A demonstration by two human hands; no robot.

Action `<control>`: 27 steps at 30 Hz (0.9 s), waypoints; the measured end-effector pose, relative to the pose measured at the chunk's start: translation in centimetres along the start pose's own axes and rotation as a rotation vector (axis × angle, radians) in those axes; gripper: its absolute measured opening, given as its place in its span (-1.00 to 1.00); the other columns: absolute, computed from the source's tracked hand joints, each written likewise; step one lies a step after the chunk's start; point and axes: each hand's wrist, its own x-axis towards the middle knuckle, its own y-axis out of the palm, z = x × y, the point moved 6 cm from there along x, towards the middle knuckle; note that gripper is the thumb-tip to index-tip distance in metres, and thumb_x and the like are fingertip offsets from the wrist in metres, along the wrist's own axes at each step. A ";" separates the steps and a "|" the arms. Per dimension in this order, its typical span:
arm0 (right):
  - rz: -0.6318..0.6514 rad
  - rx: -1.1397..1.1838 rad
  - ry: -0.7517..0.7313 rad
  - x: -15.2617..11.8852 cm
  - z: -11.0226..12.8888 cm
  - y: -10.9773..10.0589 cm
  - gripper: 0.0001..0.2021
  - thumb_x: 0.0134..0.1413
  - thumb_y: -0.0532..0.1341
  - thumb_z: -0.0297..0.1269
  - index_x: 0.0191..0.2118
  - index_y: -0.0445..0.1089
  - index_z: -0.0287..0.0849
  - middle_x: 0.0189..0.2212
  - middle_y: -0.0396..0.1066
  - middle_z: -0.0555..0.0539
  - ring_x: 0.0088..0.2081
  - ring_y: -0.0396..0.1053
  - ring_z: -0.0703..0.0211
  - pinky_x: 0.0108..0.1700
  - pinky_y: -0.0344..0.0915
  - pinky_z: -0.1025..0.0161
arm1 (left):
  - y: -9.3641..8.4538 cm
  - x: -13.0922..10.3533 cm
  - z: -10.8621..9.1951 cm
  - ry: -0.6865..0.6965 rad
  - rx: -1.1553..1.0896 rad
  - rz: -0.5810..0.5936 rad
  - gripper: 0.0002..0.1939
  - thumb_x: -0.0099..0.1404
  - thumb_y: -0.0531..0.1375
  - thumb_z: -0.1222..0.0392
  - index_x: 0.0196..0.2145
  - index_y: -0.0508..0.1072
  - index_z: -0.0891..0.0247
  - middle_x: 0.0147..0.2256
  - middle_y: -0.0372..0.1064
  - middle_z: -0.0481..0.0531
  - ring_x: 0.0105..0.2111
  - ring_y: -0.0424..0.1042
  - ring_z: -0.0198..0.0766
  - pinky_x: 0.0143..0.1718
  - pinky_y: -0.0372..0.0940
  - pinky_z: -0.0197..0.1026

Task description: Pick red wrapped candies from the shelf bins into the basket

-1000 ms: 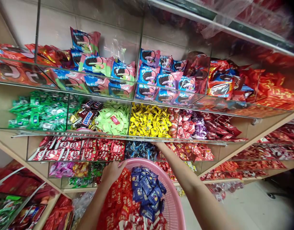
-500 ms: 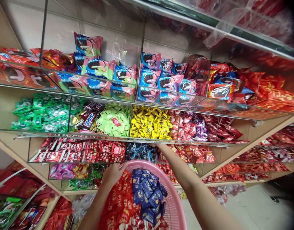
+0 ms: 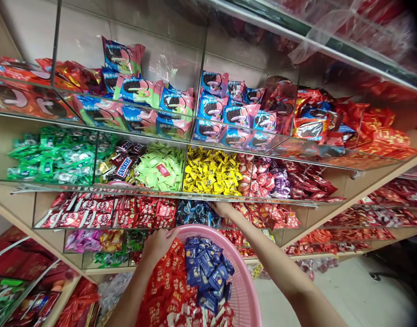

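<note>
My left hand (image 3: 160, 243) is closed on the rim of a pink plastic basket (image 3: 246, 277). Inside the basket lie red packets (image 3: 167, 284) on the left, dark blue packets (image 3: 206, 268) on the right and red-and-white sweets (image 3: 198, 316) toward the bottom. Just beyond the basket, my right hand (image 3: 222, 209) reaches in under a glass shelf edge, at the right side of a compartment of dark blue wrapped sweets (image 3: 196, 213). Its fingertips are hidden there, so what they touch does not show.
Glass dividers split the shelves. Above are yellow sweets (image 3: 213, 170), light green packets (image 3: 159, 168), green sweets (image 3: 55, 156) and Oreo packs (image 3: 211, 106). Red-and-white packets (image 3: 82, 211) lie left of the dark blue sweets. A wooden panel (image 3: 375, 181) slants at the right.
My right hand has shifted slightly left and down, over the dark blue sweets. The view has moved a little; my left hand still holds the basket rim.
</note>
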 end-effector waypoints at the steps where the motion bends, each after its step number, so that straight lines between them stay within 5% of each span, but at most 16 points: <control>1: 0.004 0.009 -0.002 -0.7 0.0 -0.1 -0.77 0.14 0.06 -0.23 -0.15 0.36 -0.18 -0.12 0.38 -0.14 -0.07 0.30 0.06 -0.07 0.17 0.25 | 0.0 0.0 0.0 0.004 -0.003 0.000 -0.30 0.17 -0.25 -0.33 -0.43 0.47 0.24 -0.33 0.46 0.23 -0.31 0.44 0.00 -0.41 0.18 -0.20; 7: 0.019 0.082 -0.071 -5.9 1.1 -1.4 -0.65 0.19 -0.04 -0.14 -0.42 0.35 -0.23 -0.41 0.40 -0.15 -0.35 0.35 0.16 -0.30 0.16 0.32 | 0.1 0.1 0.0 0.006 0.000 0.006 -0.29 0.16 -0.25 -0.34 -0.41 0.47 0.24 -0.35 0.46 0.22 -0.33 0.44 -0.03 -0.42 0.18 -0.21; 11: 0.144 0.457 -0.127 -9.7 2.3 -1.1 -0.58 0.13 -0.02 0.03 -0.50 0.28 -0.21 -0.53 0.34 -0.02 -0.48 0.29 0.27 -0.44 0.14 0.35 | 0.1 0.2 0.0 0.002 0.009 0.009 -0.30 0.16 -0.26 -0.34 -0.43 0.46 0.23 -0.34 0.47 0.20 -0.32 0.44 -0.02 -0.41 0.19 -0.21; 19: 0.609 1.199 0.261 -15.7 5.6 6.5 -0.53 -0.03 0.05 0.18 -0.34 0.18 -0.21 -0.53 0.44 -0.04 -0.65 0.35 0.30 -0.68 0.12 0.43 | 0.2 0.1 -0.1 -0.009 0.022 0.010 -0.31 0.17 -0.24 -0.31 -0.41 0.48 0.24 -0.33 0.46 0.22 -0.31 0.44 -0.03 -0.39 0.20 -0.21; 27: 0.642 1.325 0.510 -18.3 5.4 8.6 -0.53 -0.05 0.12 0.12 -0.32 0.26 -0.30 -0.58 0.46 -0.10 -0.69 0.34 0.31 -0.75 0.10 0.47 | 0.3 0.1 0.1 -0.002 0.016 0.012 -0.31 0.16 -0.22 -0.33 -0.40 0.48 0.24 -0.34 0.46 0.21 -0.31 0.43 -0.01 -0.39 0.20 -0.19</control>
